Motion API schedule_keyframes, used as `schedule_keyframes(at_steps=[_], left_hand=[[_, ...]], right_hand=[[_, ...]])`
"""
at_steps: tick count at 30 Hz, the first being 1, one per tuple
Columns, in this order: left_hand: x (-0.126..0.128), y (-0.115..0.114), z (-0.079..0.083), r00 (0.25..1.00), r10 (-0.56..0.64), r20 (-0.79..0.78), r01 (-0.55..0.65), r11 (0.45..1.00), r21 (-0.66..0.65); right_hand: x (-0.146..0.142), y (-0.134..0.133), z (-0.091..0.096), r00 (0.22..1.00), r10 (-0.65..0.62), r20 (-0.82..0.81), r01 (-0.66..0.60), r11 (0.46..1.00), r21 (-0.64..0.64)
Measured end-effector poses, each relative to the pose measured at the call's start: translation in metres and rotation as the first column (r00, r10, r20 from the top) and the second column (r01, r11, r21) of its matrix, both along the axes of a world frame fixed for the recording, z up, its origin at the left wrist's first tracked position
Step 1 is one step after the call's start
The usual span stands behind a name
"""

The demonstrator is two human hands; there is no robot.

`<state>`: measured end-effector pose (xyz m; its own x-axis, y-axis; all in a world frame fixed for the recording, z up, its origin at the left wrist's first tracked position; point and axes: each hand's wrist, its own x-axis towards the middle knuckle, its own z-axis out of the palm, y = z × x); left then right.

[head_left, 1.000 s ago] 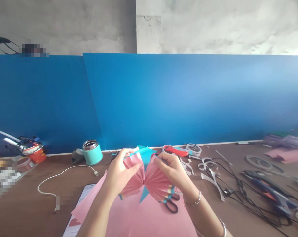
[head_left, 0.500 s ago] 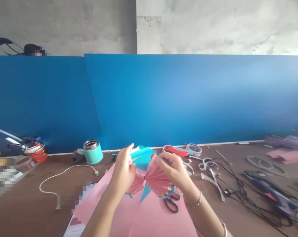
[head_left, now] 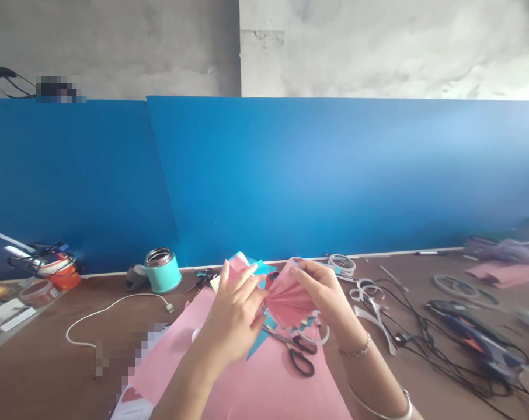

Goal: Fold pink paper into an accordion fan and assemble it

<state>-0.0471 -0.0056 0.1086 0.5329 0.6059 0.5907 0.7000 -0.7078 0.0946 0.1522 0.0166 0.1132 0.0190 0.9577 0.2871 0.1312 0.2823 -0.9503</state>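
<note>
Both of my hands hold a pink pleated paper fan [head_left: 287, 297] above the brown table [head_left: 49, 367]. My left hand [head_left: 236, 318] has its fingers wrapped over the fan's left half, hiding most of it. My right hand [head_left: 323, 294] pinches the fan's upper right edge. Turquoise paper [head_left: 260, 269] peeks out behind and below the fan. Under my hands lies a large pink sheet [head_left: 247, 385], with black-handled scissors [head_left: 296, 353] resting on it beside a white tape ring [head_left: 317, 337].
A teal cup [head_left: 163, 270] stands at the back left with a white cable [head_left: 111, 309] in front of it. White paper strips and tape rings [head_left: 365, 291] lie to the right, then black wires and a glue gun [head_left: 470, 335]. A blue board [head_left: 334, 175] lines the table's back.
The fan was spread wide like a bow between my hands. Now my left hand has closed over its left half and both hands have shifted slightly right, folding the fan together.
</note>
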Motion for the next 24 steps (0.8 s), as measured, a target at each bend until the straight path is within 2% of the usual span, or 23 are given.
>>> schedule_keyframes(at_steps=[9,12,15,17,19,20,21,23,24], left_hand=[[0.01,0.001,-0.007,0.994,0.105,0.021,-0.107,0.991,0.077],[0.013,0.0,-0.008,0.992,0.123,0.015,-0.124,0.989,0.084],[0.014,0.0,-0.008,0.986,0.162,0.032,-0.164,0.981,0.103],[0.013,0.001,-0.008,0.979,0.196,0.049,-0.201,0.972,0.122],[0.012,0.002,-0.008,0.974,0.218,0.057,-0.224,0.965,0.134],[0.011,0.002,-0.008,0.972,0.227,0.056,-0.233,0.963,0.138],[0.011,0.003,-0.008,0.97,0.238,0.052,-0.243,0.96,0.14],[0.01,0.005,-0.01,0.965,0.26,0.037,-0.263,0.955,0.138],[0.01,0.006,-0.011,0.962,0.27,0.032,-0.272,0.953,0.133]], right_hand=[[0.007,0.004,-0.004,0.987,0.011,-0.16,-0.029,0.994,-0.105],[0.007,0.007,-0.006,0.99,-0.006,-0.144,-0.01,0.994,-0.111],[0.007,0.011,-0.008,0.999,-0.036,-0.039,0.031,0.994,-0.106],[0.004,0.009,-0.008,0.983,-0.153,0.099,0.152,0.988,0.015],[-0.003,0.004,-0.006,0.907,-0.33,0.261,0.257,0.926,0.277],[-0.007,-0.001,-0.005,0.851,-0.401,0.34,0.243,0.873,0.422],[-0.012,-0.005,-0.003,0.795,-0.43,0.429,0.168,0.834,0.525],[-0.022,-0.014,-0.004,0.692,-0.422,0.586,-0.002,0.81,0.586],[-0.028,-0.017,-0.005,0.648,-0.396,0.65,-0.073,0.818,0.571]])
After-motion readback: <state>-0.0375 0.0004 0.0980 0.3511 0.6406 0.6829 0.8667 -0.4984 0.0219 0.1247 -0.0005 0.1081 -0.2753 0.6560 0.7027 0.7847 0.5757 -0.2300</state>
